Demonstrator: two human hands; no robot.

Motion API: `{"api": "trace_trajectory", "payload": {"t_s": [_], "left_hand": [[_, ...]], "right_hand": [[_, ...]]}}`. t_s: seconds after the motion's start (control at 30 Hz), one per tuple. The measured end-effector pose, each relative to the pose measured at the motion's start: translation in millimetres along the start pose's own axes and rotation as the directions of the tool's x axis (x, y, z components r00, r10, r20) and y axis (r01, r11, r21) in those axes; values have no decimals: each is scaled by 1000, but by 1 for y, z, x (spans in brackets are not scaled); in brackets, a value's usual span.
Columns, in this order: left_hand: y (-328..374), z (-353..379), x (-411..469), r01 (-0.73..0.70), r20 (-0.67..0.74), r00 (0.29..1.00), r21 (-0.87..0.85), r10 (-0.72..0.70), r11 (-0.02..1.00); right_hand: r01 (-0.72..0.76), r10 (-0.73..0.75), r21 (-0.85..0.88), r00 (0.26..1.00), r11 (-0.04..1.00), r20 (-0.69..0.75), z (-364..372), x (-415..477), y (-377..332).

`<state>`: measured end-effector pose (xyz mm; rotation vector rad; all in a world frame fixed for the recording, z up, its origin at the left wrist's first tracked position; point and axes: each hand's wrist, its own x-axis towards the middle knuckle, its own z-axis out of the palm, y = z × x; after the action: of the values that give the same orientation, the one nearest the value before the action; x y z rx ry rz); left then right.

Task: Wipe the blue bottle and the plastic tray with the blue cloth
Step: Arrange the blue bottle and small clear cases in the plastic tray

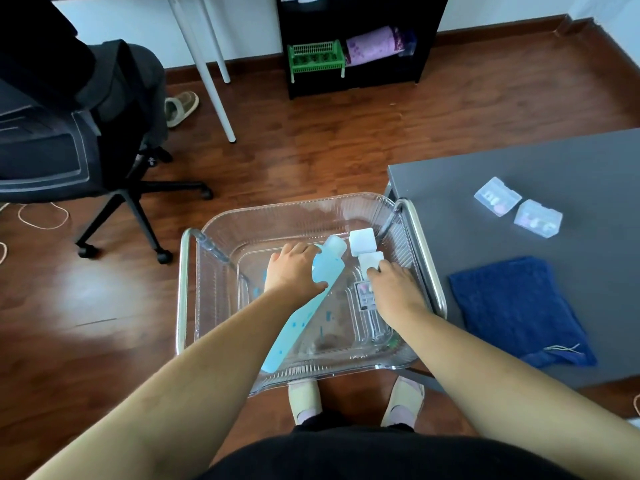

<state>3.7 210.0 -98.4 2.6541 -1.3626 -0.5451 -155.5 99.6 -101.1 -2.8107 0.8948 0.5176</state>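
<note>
A light blue bottle (327, 270) with a white cap lies tilted inside the clear plastic tray (221, 282), which rests on a metal-framed stand. My left hand (291, 270) wraps around the bottle's upper body. My right hand (393, 284) reaches into the tray's right side, fingers on a clear bottle with a white square cap (370, 261). A second white-capped clear bottle (362, 240) lies just beyond. The dark blue cloth (516, 306) lies flat on the grey table, untouched, to the right of the tray.
Two small clear plastic boxes (497, 195) (538, 218) sit on the grey table (485, 174) beyond the cloth. A black office chair (69, 140) stands at left. A black shelf with a green basket (316, 55) is at the back. My feet are under the tray.
</note>
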Motion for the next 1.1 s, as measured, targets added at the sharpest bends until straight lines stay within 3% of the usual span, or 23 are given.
{"api": "trace_trajectory", "payload": {"t_s": [0.23, 0.4, 0.57, 0.7, 0.83, 1.1], "left_hand": [[17, -20, -3, -20, -40, 999, 43, 22, 999], [42, -54, 11, -82, -121, 989, 66, 89, 994], [92, -87, 37, -191, -185, 962, 74, 202, 979], [147, -94, 60, -284, -165, 941, 82, 294, 955], [204, -84, 77, -388, -84, 914, 104, 397, 916], [275, -58, 120, -416, 56, 909, 147, 412, 898]], "right_hand": [[75, -75, 6, 995, 997, -61, -53, 1, -2], [152, -133, 63, 962, 986, -239, -107, 1, 14], [27, 56, 212, 925, 977, -376, -132, -15, 89], [-163, 258, 281, 903, 946, -343, -129, -35, 162], [-260, 337, 287, 904, 922, -264, -122, -46, 216], [-203, 238, 225, 961, 953, -142, -94, -32, 265]]}}
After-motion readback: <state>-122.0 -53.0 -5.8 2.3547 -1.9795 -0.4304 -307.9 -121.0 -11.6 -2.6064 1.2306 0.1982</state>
